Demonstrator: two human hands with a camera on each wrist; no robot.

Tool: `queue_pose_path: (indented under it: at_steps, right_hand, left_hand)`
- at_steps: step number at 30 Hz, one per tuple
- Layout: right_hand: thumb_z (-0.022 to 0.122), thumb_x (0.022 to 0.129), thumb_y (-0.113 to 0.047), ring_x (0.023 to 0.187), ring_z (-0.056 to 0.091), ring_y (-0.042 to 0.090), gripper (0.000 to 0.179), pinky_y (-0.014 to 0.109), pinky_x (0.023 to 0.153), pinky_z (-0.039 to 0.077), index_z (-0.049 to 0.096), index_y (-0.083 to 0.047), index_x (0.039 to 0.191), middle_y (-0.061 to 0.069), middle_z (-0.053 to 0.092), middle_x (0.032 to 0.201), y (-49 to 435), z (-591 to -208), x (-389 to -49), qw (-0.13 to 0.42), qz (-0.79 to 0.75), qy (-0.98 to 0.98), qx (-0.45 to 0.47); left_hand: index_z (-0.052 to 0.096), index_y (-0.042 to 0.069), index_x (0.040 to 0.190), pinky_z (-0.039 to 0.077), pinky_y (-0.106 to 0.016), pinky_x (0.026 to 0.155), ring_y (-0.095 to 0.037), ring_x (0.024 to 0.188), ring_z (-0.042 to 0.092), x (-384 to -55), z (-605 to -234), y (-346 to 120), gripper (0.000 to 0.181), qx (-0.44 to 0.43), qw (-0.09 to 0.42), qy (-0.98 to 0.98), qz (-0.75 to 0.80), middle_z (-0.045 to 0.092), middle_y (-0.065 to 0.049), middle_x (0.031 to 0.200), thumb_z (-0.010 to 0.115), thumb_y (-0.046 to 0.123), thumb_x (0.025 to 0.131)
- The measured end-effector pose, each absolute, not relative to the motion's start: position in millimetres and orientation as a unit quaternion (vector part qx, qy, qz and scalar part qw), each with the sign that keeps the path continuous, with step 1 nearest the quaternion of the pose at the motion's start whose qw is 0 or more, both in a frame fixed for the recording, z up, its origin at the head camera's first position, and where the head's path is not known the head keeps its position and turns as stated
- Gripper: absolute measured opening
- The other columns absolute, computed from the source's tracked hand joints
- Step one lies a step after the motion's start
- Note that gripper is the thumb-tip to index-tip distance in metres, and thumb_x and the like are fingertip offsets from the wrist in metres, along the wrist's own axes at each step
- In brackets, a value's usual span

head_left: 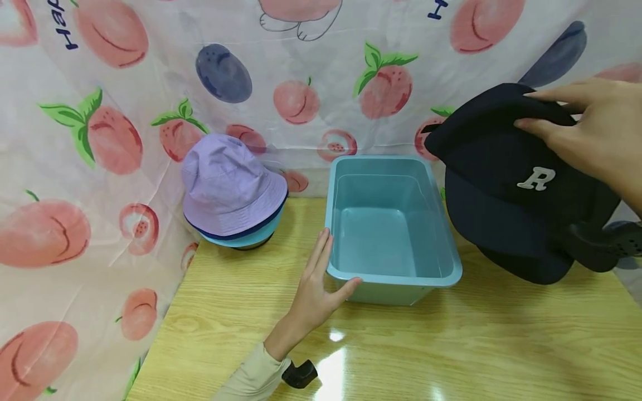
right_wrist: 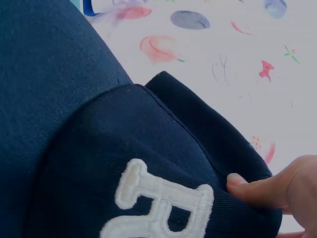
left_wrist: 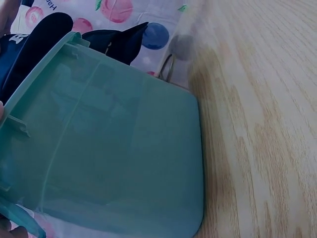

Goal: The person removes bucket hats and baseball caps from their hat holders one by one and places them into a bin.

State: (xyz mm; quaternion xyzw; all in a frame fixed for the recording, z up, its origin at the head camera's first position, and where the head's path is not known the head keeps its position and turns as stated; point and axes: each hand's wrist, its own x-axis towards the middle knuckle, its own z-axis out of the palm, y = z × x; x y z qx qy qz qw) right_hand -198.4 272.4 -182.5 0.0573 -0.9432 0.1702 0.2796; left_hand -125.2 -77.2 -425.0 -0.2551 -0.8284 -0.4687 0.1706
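Note:
On the right of the head view, my right hand [head_left: 597, 128] pinches a navy baseball cap [head_left: 491, 167] by its crown, with the thumb on the near side. The cap tilts, and its white letter R [right_wrist: 158, 203] faces the right wrist camera. More dark fabric hangs below it; whether this is a second cap I cannot tell. My left hand [head_left: 316, 295] rests at the near left corner of a blue plastic bin [head_left: 393, 281]. Its fingers lie straight along the bin's left side, its thumb at the front rim. Nothing lies inside the bin.
A stack of bucket hats, with a lilac hat [head_left: 230, 189] on top and navy and light blue brims beneath, stands at the back left of the wooden table [head_left: 225, 312]. Behind it hangs a fruit-print cloth [head_left: 185, 33]. A metal ring [left_wrist: 169, 68] shows behind the bin.

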Motion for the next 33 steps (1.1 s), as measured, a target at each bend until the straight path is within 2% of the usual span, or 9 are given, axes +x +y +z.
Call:
queue_pose_path:
  at_steps: [1,2,4,9,13,20,25,33]
  right_hand:
    - [0.071,0.085,-0.022,0.098,0.052,0.047,0.045,0.027,0.064,0.044,0.061,-0.004,0.124,0.028,0.057,0.120,271,-183,-200,0.280,0.153,-0.946,0.054]
    - [0.071,0.085,-0.023,0.099,0.051,0.046,0.045,0.037,0.068,0.045,0.062,-0.004,0.124,0.028,0.058,0.119,269,-183,-201,0.276,0.144,-0.949,0.056]
    - [0.070,0.085,-0.021,0.097,0.050,0.048,0.045,0.050,0.066,0.041,0.061,-0.002,0.124,0.030,0.059,0.114,263,-181,-202,0.263,0.140,-0.952,0.072]
    - [0.072,0.084,-0.017,0.089,0.051,0.043,0.041,0.035,0.061,0.036,0.064,0.002,0.119,0.032,0.061,0.103,251,-177,-207,0.258,0.143,-0.949,0.115]
    - [0.074,0.081,-0.015,0.084,0.054,0.042,0.039,0.030,0.062,0.034,0.066,0.003,0.115,0.030,0.063,0.100,243,-177,-214,0.261,0.145,-0.944,0.138]
    - [0.074,0.082,-0.017,0.076,0.054,0.035,0.038,0.032,0.060,0.035,0.068,0.002,0.113,0.027,0.065,0.099,229,-180,-226,0.252,0.149,-0.941,0.171]
    - [0.074,0.081,-0.017,0.080,0.053,0.036,0.036,0.041,0.068,0.036,0.069,0.001,0.112,0.027,0.066,0.103,218,-183,-234,0.253,0.165,-0.934,0.190]
    - [0.073,0.083,-0.021,0.076,0.057,0.033,0.036,0.040,0.064,0.041,0.069,-0.002,0.113,0.024,0.065,0.108,199,-189,-246,0.209,0.193,-0.939,0.193]
  left_hand:
    - [0.021,-0.001,0.149,0.028,-0.050,0.107,-0.026,0.143,0.012,-125,-425,-77,0.091,-0.253,0.171,-0.829,-0.469,0.013,-0.012,0.157,0.063,0.050,0.087]
    - [0.021,-0.001,0.149,0.028,-0.050,0.107,-0.025,0.143,0.012,-126,-425,-76,0.091,-0.250,0.170,-0.829,-0.470,0.013,-0.011,0.157,0.063,0.050,0.087]
    - [0.020,0.000,0.149,0.028,-0.050,0.107,-0.024,0.143,0.011,-126,-426,-75,0.091,-0.245,0.169,-0.830,-0.471,0.012,-0.011,0.157,0.063,0.051,0.086]
    - [0.020,0.000,0.149,0.026,-0.049,0.108,-0.023,0.143,0.011,-127,-426,-72,0.092,-0.238,0.169,-0.830,-0.475,0.013,-0.010,0.157,0.063,0.051,0.086]
    - [0.021,-0.001,0.149,0.028,-0.050,0.107,-0.025,0.143,0.012,-130,-426,-70,0.091,-0.238,0.174,-0.830,-0.474,0.013,-0.010,0.157,0.064,0.050,0.086]
    - [0.020,0.000,0.149,0.029,-0.050,0.107,-0.025,0.143,0.014,-135,-426,-66,0.091,-0.237,0.176,-0.827,-0.478,0.014,-0.011,0.157,0.064,0.048,0.086]
    - [0.020,0.002,0.150,0.030,-0.050,0.107,-0.024,0.143,0.014,-136,-425,-63,0.090,-0.233,0.174,-0.828,-0.480,0.013,-0.010,0.157,0.064,0.048,0.087]
    - [0.021,0.004,0.150,0.029,-0.049,0.107,-0.022,0.143,0.014,-140,-423,-61,0.089,-0.226,0.177,-0.828,-0.482,0.014,-0.008,0.157,0.065,0.047,0.086]
